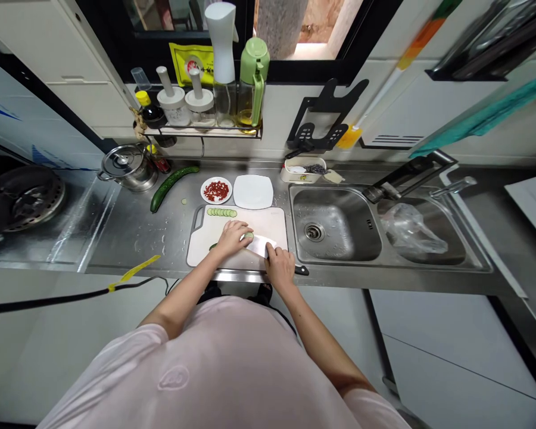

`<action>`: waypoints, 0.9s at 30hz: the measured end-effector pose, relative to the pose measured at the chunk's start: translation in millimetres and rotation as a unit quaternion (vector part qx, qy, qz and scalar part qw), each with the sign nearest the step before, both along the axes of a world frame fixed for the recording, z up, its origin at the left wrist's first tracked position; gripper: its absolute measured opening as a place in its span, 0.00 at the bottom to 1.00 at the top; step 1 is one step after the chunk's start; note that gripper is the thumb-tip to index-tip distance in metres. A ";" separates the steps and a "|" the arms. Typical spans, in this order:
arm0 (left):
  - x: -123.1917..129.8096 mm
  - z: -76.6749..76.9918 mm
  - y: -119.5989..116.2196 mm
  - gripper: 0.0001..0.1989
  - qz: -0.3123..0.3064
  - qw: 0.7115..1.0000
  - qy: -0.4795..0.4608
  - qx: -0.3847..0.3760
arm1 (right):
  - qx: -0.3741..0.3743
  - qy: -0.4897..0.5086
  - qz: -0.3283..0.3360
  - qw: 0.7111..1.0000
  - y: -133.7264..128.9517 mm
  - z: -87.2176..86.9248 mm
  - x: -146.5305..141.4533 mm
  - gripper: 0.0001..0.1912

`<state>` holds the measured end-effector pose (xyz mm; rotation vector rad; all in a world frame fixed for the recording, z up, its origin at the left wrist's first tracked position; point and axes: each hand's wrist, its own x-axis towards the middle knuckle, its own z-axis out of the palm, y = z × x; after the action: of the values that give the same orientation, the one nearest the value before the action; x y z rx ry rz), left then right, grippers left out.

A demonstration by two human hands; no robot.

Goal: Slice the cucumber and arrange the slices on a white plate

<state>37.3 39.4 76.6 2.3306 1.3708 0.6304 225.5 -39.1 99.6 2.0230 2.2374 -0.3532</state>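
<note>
Left hand (pixel 233 239) is curled over a short green cucumber piece (pixel 249 235), pinning it to the board with the pale cut end poking out by the fingers, while the right hand (pixel 280 263) has a firm grip on a broad kitchen knife with a shiny silver blade (pixel 258 245) and a black handle sticking out past the palm. Blade's right beside that cut end; can't tell if they're actually touching. All of this is on a white rectangular cutting board with a grey handle (pixel 270 219), close to the counter's front edge. Over on the board's far side there's a neat overlapping row of thin pale-green slices (pixel 222 212). Just past it sit a small round white dish (pixel 203 192) with chopped red bits (pixel 216 191) and, right beside that, a plain white squarish plate (pixel 252 192). Long dark-green whole cucumber (pixel 172 186) lies off to the left on the steel counter (pixel 129 232), near a lidded stainless pot (pixel 138 179). Double steel sink (pixel 339 226) is on the right, with a crumpled clear plastic bag (pixel 411 229) in the farther basin. Up on the wall, a dark wire rack (pixel 205 136) holds seasoning jars and a green-topped oil bottle (pixel 254 68).
</note>
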 end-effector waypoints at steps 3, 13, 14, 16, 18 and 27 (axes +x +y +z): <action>2.8 -2.2 1.6 0.10 0.032 0.998 -0.025 -0.039 | 0.000 -0.007 -0.014 1.000 -2.0 -4.9 4.1 0.25; -20.6 -33.2 47.3 0.11 0.317 0.927 -0.088 -0.180 | 0.005 -0.013 -0.068 0.998 -8.4 -22.9 25.3 0.23; -21.7 -35.5 52.1 0.11 0.320 0.926 -0.083 -0.181 | 0.004 -0.013 -0.072 0.997 -8.5 -23.5 25.8 0.23; -21.7 -39.1 60.0 0.12 0.318 0.929 -0.066 -0.179 | 0.001 -0.012 -0.076 0.997 -8.7 -24.1 26.0 0.24; -20.1 -42.1 66.0 0.12 0.314 0.932 -0.050 -0.173 | 0.002 -0.009 -0.077 0.997 -8.7 -24.3 25.7 0.24; -19.2 -51.1 79.0 0.13 0.283 0.952 0.015 -0.119 | -0.003 0.003 -0.079 0.997 -8.6 -25.3 26.6 0.23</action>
<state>18.2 118.5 25.5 1.7597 2.0261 0.5399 252.1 -47.7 74.3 2.2046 2.0831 -0.3806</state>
